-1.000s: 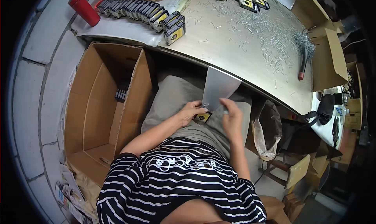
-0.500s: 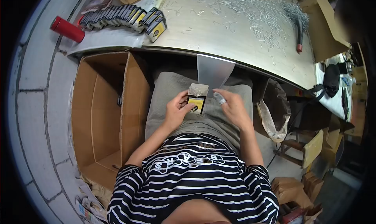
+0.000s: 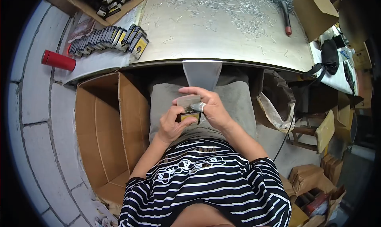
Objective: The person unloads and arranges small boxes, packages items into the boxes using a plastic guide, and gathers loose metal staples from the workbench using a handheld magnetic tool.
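Note:
Above my lap, my left hand (image 3: 171, 124) grips the lower left side of a small black and yellow box (image 3: 189, 115). The box stands with its pale flap up. My right hand (image 3: 212, 110) is around the box's upper right side, fingers behind the flap and the wrapped thumb at the opening. Small metal pieces show at the opening, partly hidden by the fingers. Beyond my hands a grey metal chute (image 3: 202, 73) hangs from the table edge.
Metal pins (image 3: 246, 16) are scattered over the metal table (image 3: 170, 42). A row of small boxes (image 3: 97, 40) and a red bottle (image 3: 58, 60) are at the left. An open carton (image 3: 101, 127) stands left of my lap, a lined bag (image 3: 276, 104) right of it.
My right hand has moved left onto the box, which was held by my left hand alone. The camera view has shifted, showing more of the carton at the upper left.

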A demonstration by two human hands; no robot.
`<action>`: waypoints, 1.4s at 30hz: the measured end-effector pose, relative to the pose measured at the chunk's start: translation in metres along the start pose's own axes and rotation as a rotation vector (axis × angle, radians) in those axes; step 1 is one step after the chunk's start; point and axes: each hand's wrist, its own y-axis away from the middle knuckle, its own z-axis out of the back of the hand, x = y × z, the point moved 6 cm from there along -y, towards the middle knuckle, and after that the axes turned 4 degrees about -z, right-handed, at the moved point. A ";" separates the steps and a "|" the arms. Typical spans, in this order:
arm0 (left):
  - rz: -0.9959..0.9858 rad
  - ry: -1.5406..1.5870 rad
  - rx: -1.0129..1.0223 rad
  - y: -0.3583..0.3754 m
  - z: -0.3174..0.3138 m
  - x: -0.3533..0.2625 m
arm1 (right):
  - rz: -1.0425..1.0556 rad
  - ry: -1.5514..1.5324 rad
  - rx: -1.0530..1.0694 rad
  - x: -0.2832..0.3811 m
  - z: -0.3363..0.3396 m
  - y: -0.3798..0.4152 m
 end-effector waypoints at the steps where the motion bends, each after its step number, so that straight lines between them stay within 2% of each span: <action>1: 0.013 -0.009 -0.007 0.002 0.001 0.000 | -0.009 0.105 -0.068 -0.001 0.006 0.002; 2: 0.101 0.038 -0.003 0.004 0.000 0.005 | -0.078 0.075 -0.153 -0.004 0.011 0.005; 3: 0.188 0.086 0.000 0.006 -0.003 0.010 | -0.089 0.072 -0.141 -0.007 0.011 0.007; 5: 0.217 0.193 -0.052 0.004 -0.008 0.011 | -0.082 0.161 -0.283 -0.010 0.020 0.010; 7: 0.504 0.660 -0.159 0.005 -0.012 0.019 | -0.023 0.074 -0.248 -0.010 0.018 0.009; 10: 0.515 0.632 -0.081 0.004 -0.009 0.025 | 0.050 0.178 -0.234 -0.011 0.016 0.009; 12: 0.528 0.634 -0.082 0.004 -0.010 0.024 | -0.051 0.299 -0.306 -0.015 0.021 0.010; 17: 0.494 0.628 -0.125 0.001 -0.012 0.024 | -0.109 0.256 -0.293 -0.009 0.033 0.004; 19: 0.488 0.610 -0.095 0.000 -0.010 0.027 | -0.092 0.409 -0.230 -0.003 0.026 0.006; 21: 0.507 0.627 -0.124 -0.005 -0.008 0.030 | -0.036 0.416 -0.192 -0.007 0.021 0.010; 22: 0.530 0.642 -0.146 -0.007 -0.008 0.033 | 0.046 0.448 -0.244 0.001 0.015 0.011; 23: 0.471 0.601 -0.139 -0.013 -0.009 0.032 | 0.129 0.477 -0.293 0.007 0.011 0.012; 24: 0.410 0.560 -0.129 -0.019 -0.011 0.031 | 0.118 0.553 -0.276 0.006 0.014 0.011; 25: 0.438 0.514 -0.171 -0.031 -0.005 0.027 | 0.128 0.561 -0.265 0.010 0.014 0.003; 27: 0.218 0.068 -0.142 -0.069 0.021 0.023 | 0.250 0.581 -0.208 0.030 0.013 -0.020; 28: 0.101 -0.159 -0.139 -0.096 0.035 0.022 | 0.130 0.654 -0.202 0.039 0.015 -0.034; 29: 0.011 -0.396 -0.189 -0.122 0.049 0.031 | 0.144 0.783 -0.184 0.049 0.021 -0.050; 30: 0.145 -0.660 -0.038 -0.149 0.061 0.051 | 0.158 0.911 -0.167 0.058 0.028 -0.068; 31: 0.150 -0.862 -0.010 -0.185 0.074 0.065 | 0.246 1.063 -0.131 0.076 0.029 -0.089; 32: 0.003 -1.018 -0.076 -0.217 0.081 0.078 | 0.259 1.208 -0.124 0.082 0.035 -0.115; 34: -0.205 -1.051 -0.037 -0.286 0.071 0.117 | 0.261 1.464 -0.133 0.082 0.053 -0.179; 35: -0.051 -1.007 0.015 -0.319 0.060 0.151 | 0.282 1.473 -0.132 0.088 0.059 -0.216; 37: 0.216 -0.929 0.160 -0.383 0.026 0.204 | 0.281 1.855 -0.328 0.102 0.080 -0.280; 38: 0.332 -0.896 0.248 -0.408 0.012 0.224 | 0.199 1.876 -0.364 0.109 0.097 -0.305; 39: 0.354 -0.898 0.221 -0.427 0.000 0.248 | 0.114 1.898 -0.395 0.113 0.112 -0.324; 40: 0.378 -0.898 0.191 -0.436 -0.011 0.274 | -0.019 1.934 -0.340 0.107 0.128 -0.339; 42: 0.389 -0.949 0.143 -0.436 -0.026 0.304 | -0.014 1.990 -0.270 0.098 0.125 -0.331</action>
